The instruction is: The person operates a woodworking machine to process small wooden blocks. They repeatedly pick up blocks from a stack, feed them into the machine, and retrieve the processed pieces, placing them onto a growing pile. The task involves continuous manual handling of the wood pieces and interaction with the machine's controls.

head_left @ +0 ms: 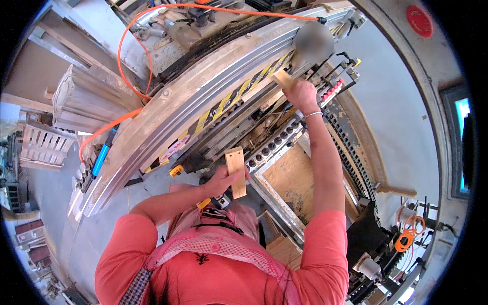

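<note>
My left hand [222,181] is closed round a short pale wooden block [235,165] in front of my waist. The block stands nearly upright in the view, with small dark holes near its top end. Farther off, my right arm reaches out over the machine [249,127], and my right hand [302,96] grips another pale wooden piece [282,78] by its near end. That piece lies close to the yellow-and-black striped strip [239,96] on the machine's beam. Whether it touches the machine I cannot tell. A blurred round patch hides what is just beyond it.
A row of round black parts [273,146] runs along a metal rail near my right forearm. Beside it lies a plywood panel [287,183] in a frame. An orange hose [120,46] loops over the beam. A red round button [419,21] sits at the upper right.
</note>
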`<action>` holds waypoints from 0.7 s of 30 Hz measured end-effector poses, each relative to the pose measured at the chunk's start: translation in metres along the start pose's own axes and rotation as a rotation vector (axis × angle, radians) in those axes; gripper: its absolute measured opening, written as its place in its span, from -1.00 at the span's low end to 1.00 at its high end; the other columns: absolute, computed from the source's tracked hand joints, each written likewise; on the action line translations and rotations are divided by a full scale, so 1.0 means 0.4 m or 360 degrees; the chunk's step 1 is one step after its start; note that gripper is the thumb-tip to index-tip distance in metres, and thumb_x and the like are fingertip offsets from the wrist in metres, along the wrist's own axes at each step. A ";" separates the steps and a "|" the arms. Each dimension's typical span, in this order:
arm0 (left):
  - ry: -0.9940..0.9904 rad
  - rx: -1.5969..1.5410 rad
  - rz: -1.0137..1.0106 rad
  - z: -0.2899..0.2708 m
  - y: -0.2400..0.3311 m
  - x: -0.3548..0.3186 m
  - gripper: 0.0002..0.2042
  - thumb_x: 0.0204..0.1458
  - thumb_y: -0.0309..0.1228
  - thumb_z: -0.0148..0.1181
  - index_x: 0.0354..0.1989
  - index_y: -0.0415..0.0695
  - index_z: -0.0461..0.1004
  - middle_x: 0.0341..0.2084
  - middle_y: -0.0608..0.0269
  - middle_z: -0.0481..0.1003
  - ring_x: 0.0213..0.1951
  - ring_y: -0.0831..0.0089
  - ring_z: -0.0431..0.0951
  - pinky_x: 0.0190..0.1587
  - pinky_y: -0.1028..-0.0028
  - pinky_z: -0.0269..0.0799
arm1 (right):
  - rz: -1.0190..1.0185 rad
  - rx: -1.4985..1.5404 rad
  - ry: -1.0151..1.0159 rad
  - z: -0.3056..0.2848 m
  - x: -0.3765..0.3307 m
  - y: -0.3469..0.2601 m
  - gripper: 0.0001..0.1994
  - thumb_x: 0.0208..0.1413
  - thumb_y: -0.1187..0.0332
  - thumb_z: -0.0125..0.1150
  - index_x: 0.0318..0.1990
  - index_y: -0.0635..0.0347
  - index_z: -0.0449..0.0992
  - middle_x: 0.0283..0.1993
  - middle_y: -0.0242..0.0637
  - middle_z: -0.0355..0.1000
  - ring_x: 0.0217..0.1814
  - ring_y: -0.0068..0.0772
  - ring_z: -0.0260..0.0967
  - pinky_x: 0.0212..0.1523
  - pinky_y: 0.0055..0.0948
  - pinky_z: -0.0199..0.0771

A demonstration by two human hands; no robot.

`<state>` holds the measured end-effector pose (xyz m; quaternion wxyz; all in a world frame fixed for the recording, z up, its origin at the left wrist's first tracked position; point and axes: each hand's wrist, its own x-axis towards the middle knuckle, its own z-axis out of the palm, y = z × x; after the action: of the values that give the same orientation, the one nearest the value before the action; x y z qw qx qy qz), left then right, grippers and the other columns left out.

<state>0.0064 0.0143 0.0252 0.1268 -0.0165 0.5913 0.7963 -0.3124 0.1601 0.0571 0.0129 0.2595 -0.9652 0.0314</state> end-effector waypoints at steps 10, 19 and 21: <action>0.0031 -0.0088 0.0084 0.000 -0.044 0.004 -0.79 0.14 -0.32 -0.10 -0.36 -0.19 0.40 -0.43 0.34 0.41 -0.34 0.59 0.38 -0.26 0.53 0.31 | 0.0072 -0.0048 -0.0051 -0.009 -0.004 -0.018 -0.59 -0.15 0.02 0.18 -0.41 0.26 0.50 -0.36 -0.02 0.45 -0.27 -0.02 0.42 -0.21 -0.19 0.42; 0.0069 0.0152 0.0228 0.001 -0.029 0.007 -0.75 0.11 -0.25 -0.03 -0.45 -0.18 0.41 -0.50 0.32 0.36 -0.41 0.55 0.37 -0.34 0.49 0.30 | 0.0103 -0.0081 -0.0074 -0.018 -0.003 -0.029 -0.59 -0.16 0.03 0.18 -0.43 0.29 0.49 -0.37 -0.01 0.45 -0.28 0.00 0.41 -0.21 -0.18 0.42; 0.0059 0.0171 0.0208 0.002 -0.023 0.008 -0.75 0.10 -0.25 -0.03 -0.45 -0.18 0.41 -0.50 0.31 0.36 -0.41 0.54 0.37 -0.34 0.49 0.30 | 0.0120 -0.0054 -0.0075 -0.017 -0.005 -0.025 -0.58 -0.17 0.02 0.18 -0.43 0.30 0.49 -0.37 -0.01 0.44 -0.28 0.00 0.41 -0.21 -0.19 0.42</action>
<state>0.0053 0.0183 0.0162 0.0643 0.0140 0.6352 0.7696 -0.3056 0.1530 0.0641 -0.0067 0.2232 -0.9747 0.0092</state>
